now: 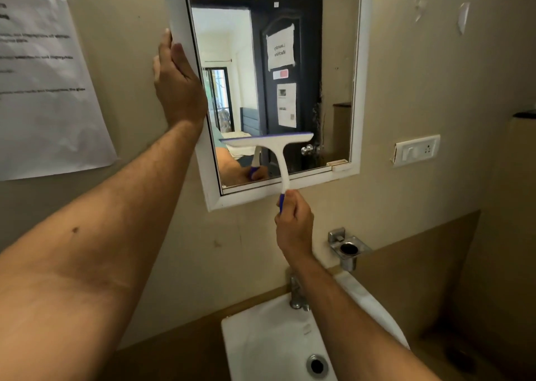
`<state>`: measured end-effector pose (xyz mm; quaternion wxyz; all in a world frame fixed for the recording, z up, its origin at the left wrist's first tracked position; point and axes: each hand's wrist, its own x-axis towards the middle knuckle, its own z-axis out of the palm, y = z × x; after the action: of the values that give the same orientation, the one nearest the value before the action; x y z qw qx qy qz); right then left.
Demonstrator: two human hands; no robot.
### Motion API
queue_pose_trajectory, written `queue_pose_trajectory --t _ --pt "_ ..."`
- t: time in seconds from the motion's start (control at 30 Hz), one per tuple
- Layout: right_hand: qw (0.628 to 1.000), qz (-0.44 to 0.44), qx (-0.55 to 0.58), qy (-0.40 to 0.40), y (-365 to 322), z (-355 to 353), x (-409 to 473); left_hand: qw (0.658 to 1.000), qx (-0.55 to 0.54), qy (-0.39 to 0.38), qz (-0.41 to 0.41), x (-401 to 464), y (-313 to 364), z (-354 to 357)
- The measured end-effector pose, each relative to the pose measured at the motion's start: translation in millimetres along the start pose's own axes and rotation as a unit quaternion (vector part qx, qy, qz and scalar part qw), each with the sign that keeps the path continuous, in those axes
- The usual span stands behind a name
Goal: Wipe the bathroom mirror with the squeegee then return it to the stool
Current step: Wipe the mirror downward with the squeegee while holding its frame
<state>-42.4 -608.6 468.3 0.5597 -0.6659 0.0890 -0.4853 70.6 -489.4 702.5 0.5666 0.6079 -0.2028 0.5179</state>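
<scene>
Right hand (294, 224) is up below the mirror (333, 70), fingers (298, 206) curled tight around the blue grip of the squeegee (269, 144). The white stem rises from that fist across the lower frame, and the blade sits level against the glass in the lower middle of the mirror, its blue rubber edge on top. Its twin shows in the reflection just behind it.

Left hand (177, 87) is on the mirror's left frame edge, palm against the white side, fingers (166, 45) straight and together, pointing up along the frame, thumb lying on the front edge. It presses, it does not grip. The forearm stretches in from the lower left.

In the glass: a dark door with papers stuck to it and a bright doorway beyond.

On the wall to the left hangs a printed sheet (46, 90), text too blurred to read. Right of the mirror sits a switch plate (417, 150). Below, a chrome holder (346, 248) juts from the wall, and under the right forearm are the tap (297, 293) and the white sink (261, 340) with its drain in view.
</scene>
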Motion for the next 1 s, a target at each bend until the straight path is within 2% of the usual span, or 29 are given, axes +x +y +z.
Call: queue_pose_trajectory --t 0.1,0.33,0.53,0.63,0.8,1.0 --pt "1.0 0.003 -0.019 0.001 -4.6 -1.1 -2.8 1.0 0.008 0.003 -0.001 -0.9 2.5 -1.4" --pt "0.998 0.035 -0.031 -0.038 33.0 -25.1 -52.9 1.0 0.029 -0.005 -0.008 -11.0 -1.7 -2.8" --pt "1.0 0.006 -0.002 -0.019 -8.3 -10.4 -12.7 0.999 0.042 -0.008 -0.002 -5.3 -1.0 -0.3" --pt "1.0 0.003 -0.022 -0.02 -2.5 -11.8 -13.9 0.998 0.059 -0.011 0.013 -8.8 0.9 4.1" --pt "0.999 0.011 -0.028 -0.028 32.5 -16.5 -54.6 0.997 0.057 -0.028 0.04 -29.1 -15.0 -6.7" --pt "1.0 0.008 -0.009 -0.019 5.0 -11.4 -22.8 0.995 0.038 -0.081 0.033 -72.5 -34.6 -18.2"
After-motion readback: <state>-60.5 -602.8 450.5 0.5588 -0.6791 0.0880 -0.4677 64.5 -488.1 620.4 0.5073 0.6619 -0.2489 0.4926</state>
